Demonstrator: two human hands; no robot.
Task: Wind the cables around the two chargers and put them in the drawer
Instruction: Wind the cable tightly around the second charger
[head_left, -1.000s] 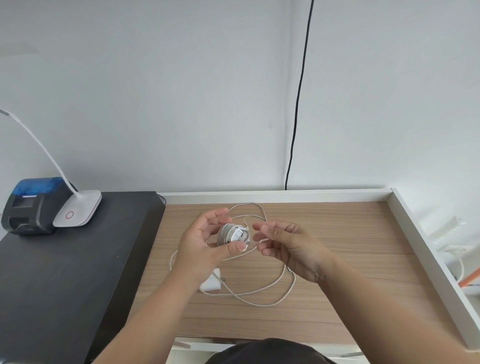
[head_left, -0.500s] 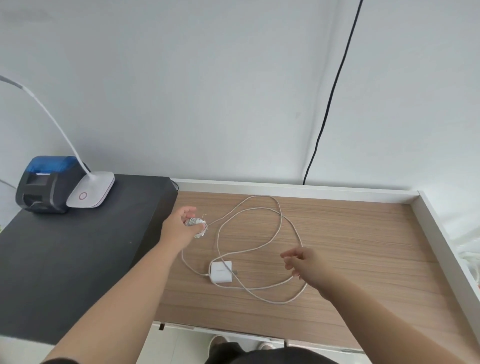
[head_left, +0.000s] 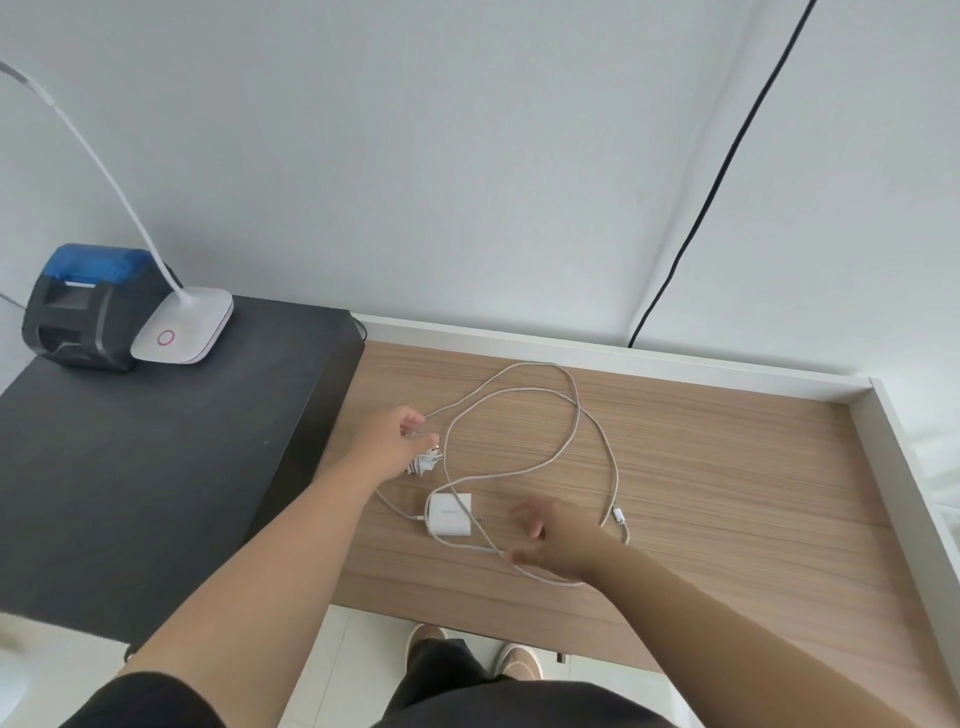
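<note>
A white charger (head_left: 450, 514) lies flat on the wooden desk (head_left: 727, 493). Its long white cable (head_left: 574, 410) spreads in loose loops behind it and ends in a plug (head_left: 618, 517) on the right. My left hand (head_left: 387, 441) holds the other charger (head_left: 426, 460), wound in its cable, low over the desk by the left edge. My right hand (head_left: 553, 535) is blurred, its fingers spread and holding nothing. It hovers over the cable just right of the flat charger.
A black cabinet top (head_left: 156, 467) adjoins the desk on the left and carries a blue-lidded printer (head_left: 78, 306) and a white lamp base (head_left: 182, 327). A white raised rim (head_left: 623, 358) borders the desk at the back and right. A black wire (head_left: 717, 182) runs down the wall.
My left hand carried the wound charger away to the left and down to the desk. My right hand let go, dropped, then moved left towards the flat charger. The view tilted down.
</note>
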